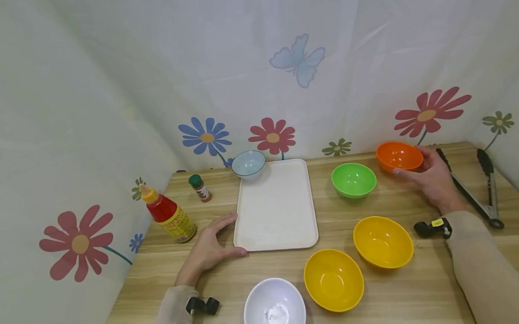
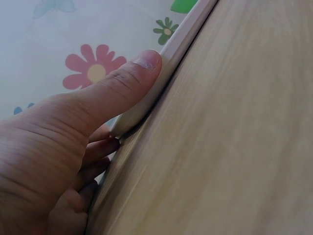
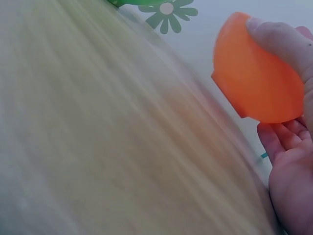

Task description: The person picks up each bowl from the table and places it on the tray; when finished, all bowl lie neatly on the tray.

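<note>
At the back right, my right hand (image 1: 436,179) grips an orange bowl (image 1: 394,163), its thumb on the near side and fingers around the right side. In the right wrist view, curtain shows between the bowl's foot (image 3: 230,95) and the table, so the bowl is off the tabletop. My left hand (image 1: 211,247) rests by the near left corner of a white rectangular tray (image 1: 276,209). Its thumb (image 2: 124,85) lies straight against the tray's near edge, and its forefinger touches the left edge. A light blue bowl (image 1: 248,164) stands over the tray's far left corner.
A green bowl (image 1: 353,180) stands left of the orange one. Nearer are two yellow bowls (image 1: 383,242) and a white bowl (image 1: 275,304). A red sauce bottle (image 1: 171,217) and green-capped spice jar (image 1: 200,188) stand left; tongs (image 1: 480,202) lie far right. Floral curtain (image 1: 221,63) borders the table.
</note>
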`<state>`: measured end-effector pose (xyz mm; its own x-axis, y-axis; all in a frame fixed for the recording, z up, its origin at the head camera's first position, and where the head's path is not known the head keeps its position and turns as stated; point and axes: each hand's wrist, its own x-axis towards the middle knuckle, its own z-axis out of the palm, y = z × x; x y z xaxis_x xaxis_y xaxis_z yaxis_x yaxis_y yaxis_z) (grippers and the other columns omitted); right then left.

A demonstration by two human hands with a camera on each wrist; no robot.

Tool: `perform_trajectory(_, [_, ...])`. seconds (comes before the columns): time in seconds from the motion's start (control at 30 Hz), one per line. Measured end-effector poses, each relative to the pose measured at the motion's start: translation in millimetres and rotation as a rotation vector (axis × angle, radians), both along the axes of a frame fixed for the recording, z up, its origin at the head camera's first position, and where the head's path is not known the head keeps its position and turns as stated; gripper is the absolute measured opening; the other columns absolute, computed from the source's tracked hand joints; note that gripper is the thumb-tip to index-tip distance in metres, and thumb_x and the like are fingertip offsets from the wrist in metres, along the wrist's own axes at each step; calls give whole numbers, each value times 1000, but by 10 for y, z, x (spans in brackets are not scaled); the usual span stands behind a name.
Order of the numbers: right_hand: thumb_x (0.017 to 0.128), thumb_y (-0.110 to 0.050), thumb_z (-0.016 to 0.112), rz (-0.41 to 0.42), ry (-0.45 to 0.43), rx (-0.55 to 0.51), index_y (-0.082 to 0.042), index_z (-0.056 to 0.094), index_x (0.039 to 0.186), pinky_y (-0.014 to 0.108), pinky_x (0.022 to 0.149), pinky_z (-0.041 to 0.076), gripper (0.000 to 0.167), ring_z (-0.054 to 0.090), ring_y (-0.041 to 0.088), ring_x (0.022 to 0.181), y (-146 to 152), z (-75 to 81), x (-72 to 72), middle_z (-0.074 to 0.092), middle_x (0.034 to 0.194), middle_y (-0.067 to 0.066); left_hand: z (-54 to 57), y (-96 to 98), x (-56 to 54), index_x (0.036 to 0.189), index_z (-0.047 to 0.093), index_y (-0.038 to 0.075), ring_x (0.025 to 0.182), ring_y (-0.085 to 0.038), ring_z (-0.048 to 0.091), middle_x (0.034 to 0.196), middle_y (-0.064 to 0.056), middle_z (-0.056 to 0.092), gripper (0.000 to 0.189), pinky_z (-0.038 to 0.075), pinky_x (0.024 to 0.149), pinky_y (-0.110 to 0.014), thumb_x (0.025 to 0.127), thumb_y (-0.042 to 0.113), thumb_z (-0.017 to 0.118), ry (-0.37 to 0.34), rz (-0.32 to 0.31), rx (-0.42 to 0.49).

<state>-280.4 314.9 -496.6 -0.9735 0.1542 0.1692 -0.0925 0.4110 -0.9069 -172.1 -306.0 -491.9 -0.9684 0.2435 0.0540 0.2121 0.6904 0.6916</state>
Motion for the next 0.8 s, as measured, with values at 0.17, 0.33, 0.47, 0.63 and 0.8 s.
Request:
perform_trajectory(0.17, [103,-40,82,-11,-1,-36,-17,25,176,6,115,41,96,42,30,153,1,39,32,36,179,17,-1,9,-7,162,60,26,163,-35,41,172,-2,52,107,33,134,-62,70,56,105,-1,-3,-5])
perform_trajectory(0.33, [102,-44,82,-8,1,-64,-25,24,178,9,119,41,97,39,29,159,-45,180,77,36,180,7,-7,12,-20,162,60,26,163,-35,42,172,-2,52,107,33,134,-62,70,57,105,12,-11,-10])
perform_trajectory(0.47, [102,-41,82,0,15,-83,-27,25,177,11,119,42,96,40,27,159,-94,276,83,36,181,4,-19,9,-23,162,60,26,163,-35,42,172,-2,52,107,33,134,-62,69,57,105,13,-7,-4])
perform_trajectory(0.63, [103,-36,81,9,27,-98,-26,25,178,10,118,43,94,40,26,159,-151,361,97,36,181,5,-27,1,-17,161,60,26,163,-35,42,172,-3,52,107,33,134,-62,70,57,105,16,-4,-3])
perform_trajectory(0.8, [103,-24,83,49,108,-116,-23,31,176,9,114,46,89,46,20,153,-263,580,120,42,176,5,-15,-9,-6,161,61,24,162,-35,43,171,-3,53,107,33,134,-62,69,55,106,17,-4,5])
